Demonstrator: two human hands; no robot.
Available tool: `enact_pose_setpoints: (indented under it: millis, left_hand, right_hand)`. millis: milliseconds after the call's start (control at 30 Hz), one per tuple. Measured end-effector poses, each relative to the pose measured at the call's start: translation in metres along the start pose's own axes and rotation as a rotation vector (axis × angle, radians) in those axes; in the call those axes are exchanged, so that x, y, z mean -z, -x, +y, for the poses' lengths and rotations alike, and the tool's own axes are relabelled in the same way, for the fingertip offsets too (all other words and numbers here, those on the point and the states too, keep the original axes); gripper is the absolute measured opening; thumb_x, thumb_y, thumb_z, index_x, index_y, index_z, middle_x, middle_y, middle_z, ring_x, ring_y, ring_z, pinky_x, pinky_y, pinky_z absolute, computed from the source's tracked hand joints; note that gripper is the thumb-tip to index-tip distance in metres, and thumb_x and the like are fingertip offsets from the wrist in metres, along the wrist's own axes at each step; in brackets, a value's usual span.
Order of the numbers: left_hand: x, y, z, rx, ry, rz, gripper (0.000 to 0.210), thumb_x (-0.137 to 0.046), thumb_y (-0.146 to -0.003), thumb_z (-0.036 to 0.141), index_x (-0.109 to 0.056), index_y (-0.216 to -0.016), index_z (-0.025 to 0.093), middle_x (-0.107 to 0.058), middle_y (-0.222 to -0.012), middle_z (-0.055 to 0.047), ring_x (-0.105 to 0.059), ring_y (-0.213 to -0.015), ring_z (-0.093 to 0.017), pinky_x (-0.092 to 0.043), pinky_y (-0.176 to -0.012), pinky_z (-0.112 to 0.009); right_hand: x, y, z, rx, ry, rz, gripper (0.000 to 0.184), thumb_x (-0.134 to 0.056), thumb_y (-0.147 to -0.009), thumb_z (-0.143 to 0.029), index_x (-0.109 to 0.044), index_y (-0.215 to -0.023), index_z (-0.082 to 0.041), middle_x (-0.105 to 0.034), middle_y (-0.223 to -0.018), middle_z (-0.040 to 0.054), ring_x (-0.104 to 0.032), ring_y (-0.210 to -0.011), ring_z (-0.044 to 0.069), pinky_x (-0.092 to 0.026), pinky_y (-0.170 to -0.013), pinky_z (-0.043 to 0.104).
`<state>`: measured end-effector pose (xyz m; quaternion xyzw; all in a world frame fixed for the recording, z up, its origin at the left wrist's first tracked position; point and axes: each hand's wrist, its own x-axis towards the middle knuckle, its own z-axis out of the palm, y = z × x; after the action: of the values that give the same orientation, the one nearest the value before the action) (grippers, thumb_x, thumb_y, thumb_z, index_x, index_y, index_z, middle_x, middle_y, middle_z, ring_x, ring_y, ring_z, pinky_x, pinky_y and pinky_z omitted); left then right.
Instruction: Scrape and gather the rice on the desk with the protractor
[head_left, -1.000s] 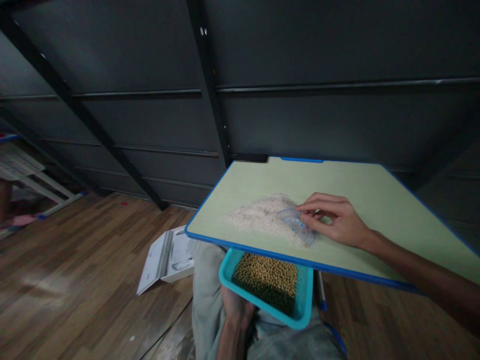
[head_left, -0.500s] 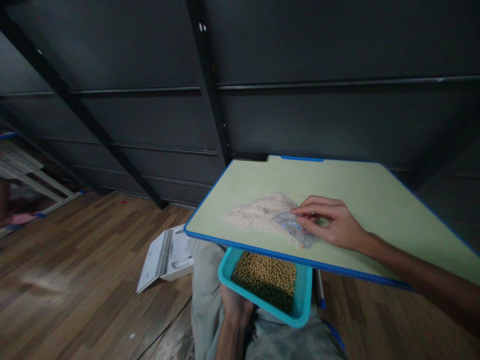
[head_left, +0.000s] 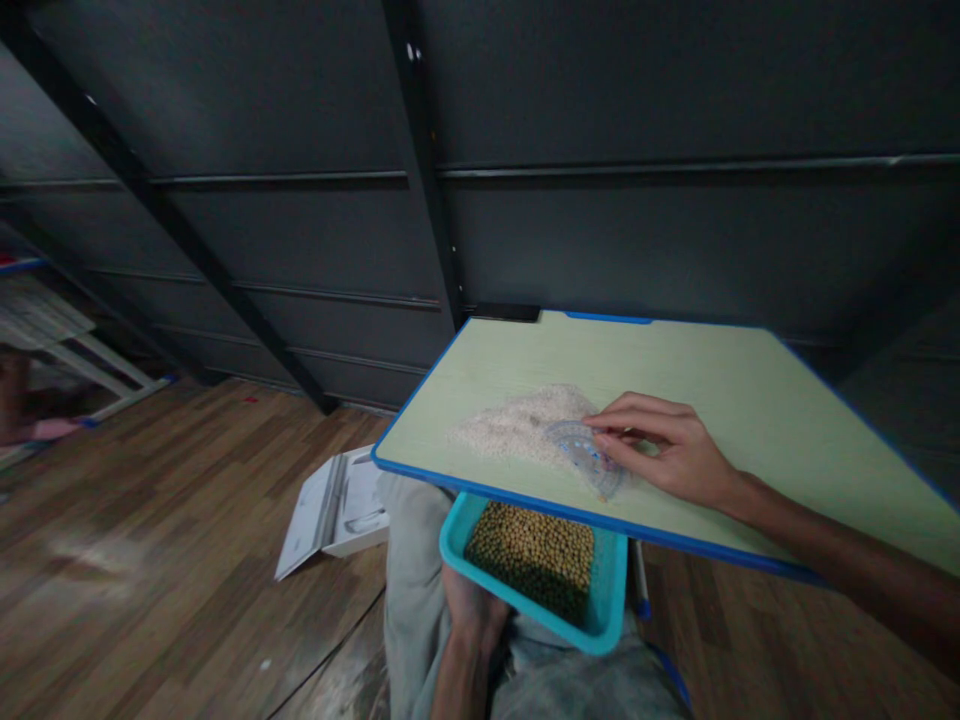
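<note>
A clear protractor (head_left: 576,446) with blue markings is pinched between the thumb and fingers of my right hand (head_left: 667,445). It rests on the pale green tabletop (head_left: 705,365), against the right side of a spread heap of white rice grains (head_left: 517,422). Below the table's front edge, my left hand (head_left: 472,605) supports a turquoise plastic basket (head_left: 609,600) from underneath at its left side. Round tan beans (head_left: 536,545), like soybeans, cover the basket's bottom. The table edge hides the basket's far rim, and the basket covers most of my left fingers.
A black flat object (head_left: 508,313) lies at the table's far left corner. On the wooden floor (head_left: 187,520) an open white box (head_left: 330,510) stands left of my leg, near a dark cable (head_left: 330,655). A dark panelled wall (head_left: 637,240) rises behind the table.
The view has shifted very slightly. My right hand and the protractor have barely moved at the rice. My left hand still supports the basket in the same place.
</note>
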<state>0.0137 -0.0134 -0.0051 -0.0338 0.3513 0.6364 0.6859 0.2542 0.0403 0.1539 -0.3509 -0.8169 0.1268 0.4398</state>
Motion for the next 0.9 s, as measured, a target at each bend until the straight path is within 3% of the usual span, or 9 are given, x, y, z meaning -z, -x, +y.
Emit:
enact_pose_setpoints:
  millis: [167, 467, 700, 900]
  left_hand:
    - [0.0, 0.002, 0.002, 0.032, 0.009, -0.022, 0.032, -0.064, -0.084, 0.025, -0.074, -0.115, 0.021, -0.078, -0.107, -0.009, -0.068, -0.113, -0.032, -0.051, -0.103, -0.048]
    - [-0.003, 0.003, 0.002, 0.032, -0.026, -0.019, 0.022, -0.06, -0.084, 0.025, -0.078, -0.089, 0.014, -0.079, -0.096, -0.012, -0.069, -0.111, -0.032, -0.051, -0.102, -0.047]
    - [0.004, -0.001, 0.0, 0.042, 0.001, -0.039, 0.027, -0.064, -0.084, 0.031, -0.077, -0.102, 0.017, -0.079, -0.102, -0.012, -0.067, -0.116, -0.034, -0.049, -0.106, -0.05]
    - [0.005, -0.002, 0.0, 0.059, 0.03, -0.053, 0.022, -0.067, -0.082, 0.028, -0.078, -0.1, 0.02, -0.078, -0.106, -0.01, -0.063, -0.122, -0.035, -0.048, -0.107, -0.051]
  right_hand:
    - [-0.002, 0.0, -0.001, 0.01, -0.038, -0.011, 0.024, -0.067, -0.091, -0.014, -0.076, -0.112, -0.021, -0.07, -0.092, 0.0062, -0.066, -0.074, 0.014, -0.053, -0.058, 0.026]
    - [-0.005, 0.004, 0.002, 0.032, -0.024, -0.044, 0.027, -0.068, -0.092, -0.016, -0.075, -0.118, -0.022, -0.072, -0.101, 0.0067, -0.069, -0.084, 0.015, -0.056, -0.069, 0.029]
    - [-0.009, 0.002, -0.002, 0.029, -0.027, -0.085, 0.026, -0.068, -0.093, -0.018, -0.075, -0.118, -0.021, -0.075, -0.1, 0.0075, -0.071, -0.085, 0.016, -0.058, -0.072, 0.03]
    - [-0.012, 0.003, 0.0, 0.059, -0.017, -0.143, 0.023, -0.066, -0.095, -0.019, -0.076, -0.116, -0.021, -0.077, -0.103, 0.0066, -0.072, -0.089, 0.016, -0.059, -0.078, 0.03]
